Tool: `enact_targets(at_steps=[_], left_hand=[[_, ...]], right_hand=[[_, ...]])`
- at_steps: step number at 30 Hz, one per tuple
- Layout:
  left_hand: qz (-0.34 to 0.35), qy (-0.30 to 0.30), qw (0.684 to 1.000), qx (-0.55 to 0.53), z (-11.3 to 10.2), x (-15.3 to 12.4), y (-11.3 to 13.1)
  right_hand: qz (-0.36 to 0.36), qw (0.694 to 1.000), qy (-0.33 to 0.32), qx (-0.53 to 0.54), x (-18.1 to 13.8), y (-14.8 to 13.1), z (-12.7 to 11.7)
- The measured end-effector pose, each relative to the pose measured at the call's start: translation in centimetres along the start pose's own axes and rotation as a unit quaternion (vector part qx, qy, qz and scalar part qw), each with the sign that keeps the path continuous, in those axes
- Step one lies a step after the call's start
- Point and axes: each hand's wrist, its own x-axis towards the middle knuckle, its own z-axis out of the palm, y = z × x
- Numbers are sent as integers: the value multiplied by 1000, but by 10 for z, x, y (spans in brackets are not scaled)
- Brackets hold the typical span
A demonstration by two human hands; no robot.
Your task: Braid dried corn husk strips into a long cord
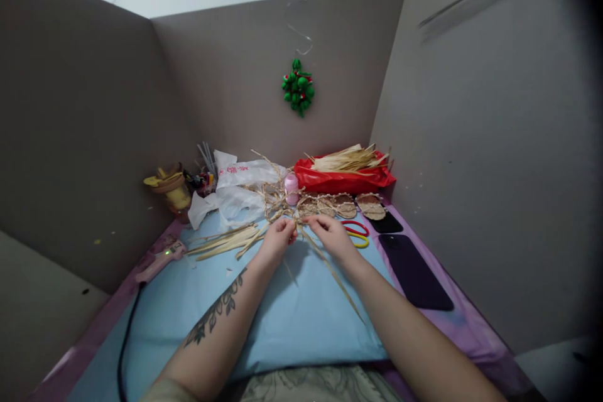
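Both my hands meet over the middle of the light blue sheet. My left hand (281, 233) is closed, its fingers pinching dried straw strips (326, 259). Close beside it on the right, my right hand (326, 230) pinches the same straw near its upper end. One long strip slants down to the right, below my right hand. The exact spot where the fingers grip is small and partly hidden. Left of my left hand lies a bunch of loose flat straw strips (229, 242). Scissors with red and yellow handles (357, 233) are just right of my right hand.
Behind my hands stand a pink bottle (291, 190), round woven pieces (345, 205) and a red bag (336, 183) of straw. A corded pink glue gun (162, 260) lies left, and a dark phone (415, 272) right. Grey panels (235, 88) enclose three sides.
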Motion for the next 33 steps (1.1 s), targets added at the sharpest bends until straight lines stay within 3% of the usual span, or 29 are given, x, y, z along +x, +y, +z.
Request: enact_targets(at_steps=[2, 7, 15, 22, 26, 28, 30, 33], left_hand=[[15, -10, 1000, 22, 3, -2, 2], [46, -31, 996, 74, 8, -6, 4], [98, -34, 972, 209, 2, -6, 2], [92, -68, 972, 205, -9, -5, 11], [41, -71, 983, 164, -12, -3, 6], [27, -77, 989, 122, -9, -4, 4], [46, -74, 989, 119, -4, -8, 4], [131, -70, 964, 221, 4, -15, 4]], right_hand=[[25, 998, 22, 56, 4, 4, 0], [112, 980, -52, 153, 4, 4, 10], [94, 991, -39, 92, 3, 6, 7], [71, 997, -36, -1, 4, 10, 6], [26, 990, 18, -137, 1, 9, 12], [13, 986, 56, -155, 0, 10, 16], [41, 989, 85, -114, 1, 12, 18], [123, 988, 79, 49, 3, 16, 18]])
